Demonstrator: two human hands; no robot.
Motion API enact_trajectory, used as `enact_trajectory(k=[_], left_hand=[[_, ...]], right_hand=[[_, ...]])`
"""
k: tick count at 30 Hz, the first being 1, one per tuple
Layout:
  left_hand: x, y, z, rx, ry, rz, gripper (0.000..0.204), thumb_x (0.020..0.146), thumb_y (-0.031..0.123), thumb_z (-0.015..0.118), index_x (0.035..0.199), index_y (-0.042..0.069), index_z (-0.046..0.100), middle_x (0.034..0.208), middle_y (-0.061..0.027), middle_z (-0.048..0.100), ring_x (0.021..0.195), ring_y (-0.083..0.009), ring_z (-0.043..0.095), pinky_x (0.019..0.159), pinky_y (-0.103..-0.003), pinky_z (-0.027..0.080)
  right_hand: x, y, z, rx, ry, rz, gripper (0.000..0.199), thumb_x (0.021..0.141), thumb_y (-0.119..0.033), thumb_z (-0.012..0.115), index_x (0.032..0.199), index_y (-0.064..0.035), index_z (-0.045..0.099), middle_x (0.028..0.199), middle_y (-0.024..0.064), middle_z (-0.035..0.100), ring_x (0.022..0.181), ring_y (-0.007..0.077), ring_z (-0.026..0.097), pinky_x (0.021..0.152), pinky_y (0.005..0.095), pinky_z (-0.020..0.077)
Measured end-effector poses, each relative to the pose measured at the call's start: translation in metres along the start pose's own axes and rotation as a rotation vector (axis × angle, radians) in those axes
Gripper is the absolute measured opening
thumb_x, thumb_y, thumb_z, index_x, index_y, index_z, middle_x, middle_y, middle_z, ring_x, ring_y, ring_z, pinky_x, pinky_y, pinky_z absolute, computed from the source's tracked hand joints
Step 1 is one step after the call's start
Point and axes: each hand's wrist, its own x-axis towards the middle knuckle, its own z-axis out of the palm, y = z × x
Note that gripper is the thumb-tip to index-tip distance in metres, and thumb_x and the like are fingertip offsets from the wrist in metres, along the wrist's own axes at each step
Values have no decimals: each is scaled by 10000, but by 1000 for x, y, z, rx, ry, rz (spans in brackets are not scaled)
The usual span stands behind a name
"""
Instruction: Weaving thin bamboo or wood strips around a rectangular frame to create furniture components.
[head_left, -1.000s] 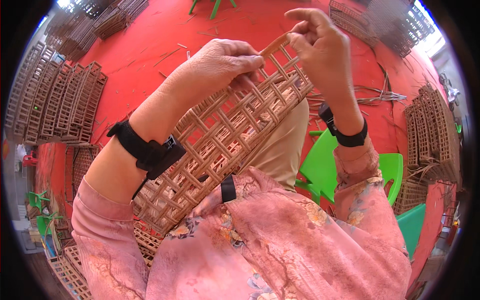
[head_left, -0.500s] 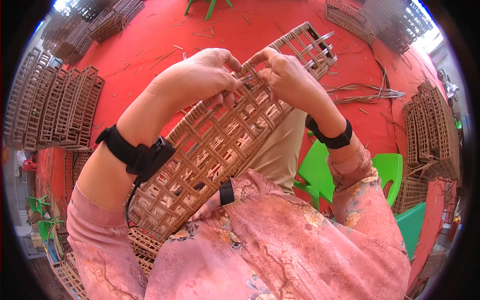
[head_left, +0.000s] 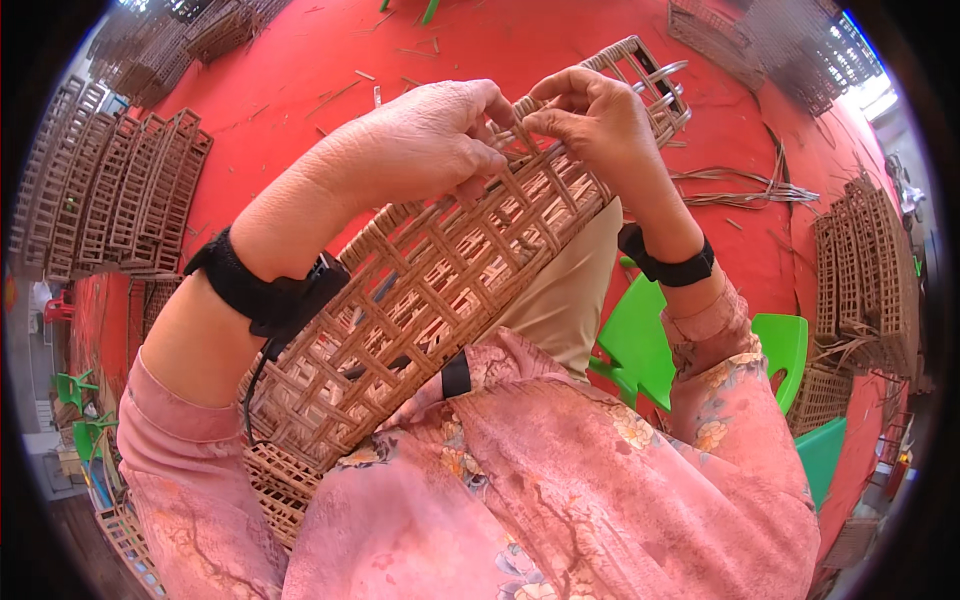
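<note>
Woven lattice panel point(head_left: 420, 290) lies slanted across the lap; left hand point(head_left: 425, 145) clamps its upper edge. Right hand point(head_left: 600, 125) pinches a cane strand there; red floor point(head_left: 300, 80) beneath.

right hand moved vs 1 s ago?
Yes. The right hand came down from the far end of the woven lattice panel toward the left hand; their fingertips now nearly meet.
</note>
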Motion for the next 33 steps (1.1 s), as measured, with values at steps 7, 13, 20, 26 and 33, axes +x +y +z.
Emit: enact_trajectory(k=[7, 13, 20, 26, 33], left_hand=[[-35, -3, -9, -32, 37, 23, 395, 956, 68, 640, 1330, -9, 541, 1055, -108, 703, 895, -118, 658, 778, -272, 538], [-141, 6, -10, 306, 374, 62, 326, 948, 85, 664, 1257, 6, 595, 1075, -93, 689, 971, -125, 641, 834, -267, 511], [-269, -23, 111, 395, 1345, 96, 230, 853, 128, 822, 948, 20, 643, 815, -92, 607, 695, -160, 540, 624, -288, 440], [-289, -66, 201, 70, 1241, -763, 582, 839, 509, 804, 1017, -12, 615, 904, -142, 605, 797, -265, 632, 703, -374, 522], [-262, -95, 192, -245, 1171, -367, 897, 836, 455, 819, 1457, -4, 363, 1310, -175, 492, 1229, -299, 519, 1065, -416, 418]], right_hand=[[4, -8, 6, 10, 89, -103, 189, 844, -61, 720, 1030, -63, 754, 759, 16, 688, 642, 69, 602, 583, 255, 493], [22, 15, -22, -67, 97, -299, 239, 892, -12, 678, 1115, -78, 735, 872, -36, 661, 749, 18, 546, 649, 200, 457], [37, 54, -29, -69, 122, -319, 251, 941, -64, 689, 1189, -69, 724, 1010, -3, 701, 873, 52, 609, 745, 200, 488], [33, 49, -50, -455, 176, -322, 248, 976, -118, 664, 1213, -75, 724, 1101, 17, 723, 968, 99, 656, 859, 249, 520], [57, 86, -74, -442, 247, -347, 280, 993, -142, 653, 1262, -82, 704, 1192, 40, 713, 1040, 132, 669, 927, 283, 527]])
